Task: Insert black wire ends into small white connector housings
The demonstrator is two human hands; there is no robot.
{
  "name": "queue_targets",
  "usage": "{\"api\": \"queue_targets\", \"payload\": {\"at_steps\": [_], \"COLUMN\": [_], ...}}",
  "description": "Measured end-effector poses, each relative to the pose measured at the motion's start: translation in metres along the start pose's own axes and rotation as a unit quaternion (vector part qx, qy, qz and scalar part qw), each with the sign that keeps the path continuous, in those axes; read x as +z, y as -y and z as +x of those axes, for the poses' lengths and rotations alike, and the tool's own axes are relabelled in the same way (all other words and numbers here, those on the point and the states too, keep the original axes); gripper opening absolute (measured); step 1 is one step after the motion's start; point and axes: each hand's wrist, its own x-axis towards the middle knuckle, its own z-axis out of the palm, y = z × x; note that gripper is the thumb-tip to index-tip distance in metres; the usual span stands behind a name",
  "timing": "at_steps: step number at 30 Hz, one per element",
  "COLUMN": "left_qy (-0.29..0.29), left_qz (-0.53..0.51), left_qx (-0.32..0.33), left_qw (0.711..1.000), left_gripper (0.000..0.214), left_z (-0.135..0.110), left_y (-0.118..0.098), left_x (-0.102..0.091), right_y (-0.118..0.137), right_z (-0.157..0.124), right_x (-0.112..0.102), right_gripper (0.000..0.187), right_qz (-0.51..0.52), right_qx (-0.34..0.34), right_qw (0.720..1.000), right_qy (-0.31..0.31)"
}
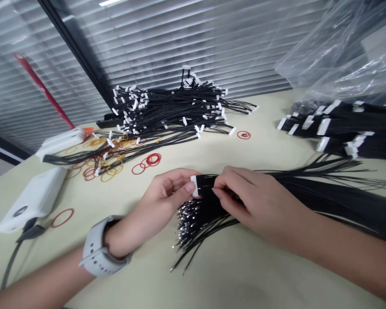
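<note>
We worked with a pile of black harnesses [176, 107] beyond the hands, near the blinds [186, 38]. At the left, we had red bands [152, 160], yellow bands [107, 178] and a white box [35, 199] with a black cable [10, 262]. At the right, connector-ended bundles [363, 133] lay beneath a plastic bag [321, 64] and flanked the right forearm.

The tabletop [260, 274] offered us room in front of the wires and between the white box and left wrist; its far edge ran along the blinds.

The bag was clear and creased, the bands thin and round, the tabletop pale and smooth. We held 1 white connector [194, 186], small and block-shaped, pinched in the left hand [167, 193], above the bright metal tips of the black wires [217, 206]. The right hand [254, 193] had narrowed fingers at those wires; we could not tell whether they gripped a strand.
</note>
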Motion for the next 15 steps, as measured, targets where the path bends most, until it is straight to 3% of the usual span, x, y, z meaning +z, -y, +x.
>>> {"api": "queue_targets", "payload": {"at_steps": [7,15], "left_qy": [0.029,0.045], "left_qz": [-0.028,0.011], "left_qx": [-0.025,-0.034], "left_qw": [0.999,0.998], "left_gripper": [0.014,0.014], "left_z": [0.0007,0.0019], "left_y": [0.0001,-0.0014], "left_x": [-0.0038,-0.0042], "right_y": [-0.0011,-0.0004], "right_z": [-0.0008,-0.0026], "right_x": [0.0012,0.0016], "right_gripper": [0.013,0.014], "right_qz": [0.022,0.001], "right_qx": [-0.039,-0.027], "right_qw": [0.999,1.000], "right_qy": [-0.001,-0.004]}}
